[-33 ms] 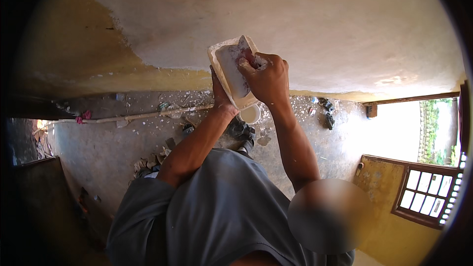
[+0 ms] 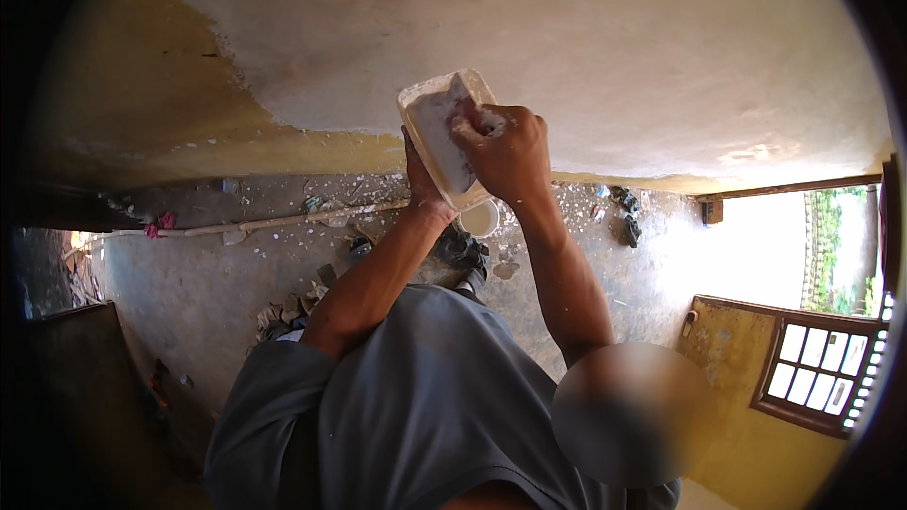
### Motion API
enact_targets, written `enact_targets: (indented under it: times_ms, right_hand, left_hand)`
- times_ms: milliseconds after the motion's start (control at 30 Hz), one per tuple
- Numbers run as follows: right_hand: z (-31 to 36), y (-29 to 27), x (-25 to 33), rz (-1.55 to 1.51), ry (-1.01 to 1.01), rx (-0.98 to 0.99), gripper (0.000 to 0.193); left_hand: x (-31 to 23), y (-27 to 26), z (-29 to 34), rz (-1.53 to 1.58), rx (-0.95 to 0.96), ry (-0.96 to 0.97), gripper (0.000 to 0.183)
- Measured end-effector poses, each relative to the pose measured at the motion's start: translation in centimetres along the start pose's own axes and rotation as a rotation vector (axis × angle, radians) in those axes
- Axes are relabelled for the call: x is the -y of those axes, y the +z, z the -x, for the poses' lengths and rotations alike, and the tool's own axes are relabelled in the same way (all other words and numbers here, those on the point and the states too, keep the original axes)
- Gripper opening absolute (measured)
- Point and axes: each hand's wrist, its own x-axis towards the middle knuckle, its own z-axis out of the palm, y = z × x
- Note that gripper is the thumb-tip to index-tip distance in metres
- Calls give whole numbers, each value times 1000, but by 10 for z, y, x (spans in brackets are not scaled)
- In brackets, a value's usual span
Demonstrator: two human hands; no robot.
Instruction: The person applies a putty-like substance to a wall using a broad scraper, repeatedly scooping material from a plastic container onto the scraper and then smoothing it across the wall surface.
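Observation:
My left hand [image 2: 424, 172] supports a shallow, cream rectangular tray [image 2: 409, 111] from its left side and underside, with most of the fingers hidden behind it. White residue coats the tray's rim. Over the tray, my right hand [image 2: 515, 146] is closed round the reddish grip of a scraper [image 2: 440, 125], whose broad grey blade lies inside the tray. White smears cover the right thumb and fingers. Both hands are held out in front of a wall [image 2: 605, 47], pale and smoothly coated on most of its face, yellowish at the left and along its foot.
Below the tray a white bucket [image 2: 479, 219] stands on the grey floor [image 2: 217, 274], near my feet. A long pole [image 2: 283, 222] lies along the wall's foot among white splashes. Dark plastic [image 2: 630, 217] lies at the right, by a bright doorway [image 2: 756, 236].
My right hand has shifted slightly to the left with the scraper, whose blade now sits a little differently in the tray. The left hand and tray stay almost still.

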Motion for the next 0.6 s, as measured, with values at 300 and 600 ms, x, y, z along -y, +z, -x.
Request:
enact_targets:
  times_ms: [300,600]
  right_hand:
    - [-3,17,-21,177,-314,-132,32]
    - [-23,-12,-32,196,-156,-255,30]
  left_hand:
    - [2,-10,2,25,-85,-23,62]
    - [-1,-9,0,81,8,7,58]
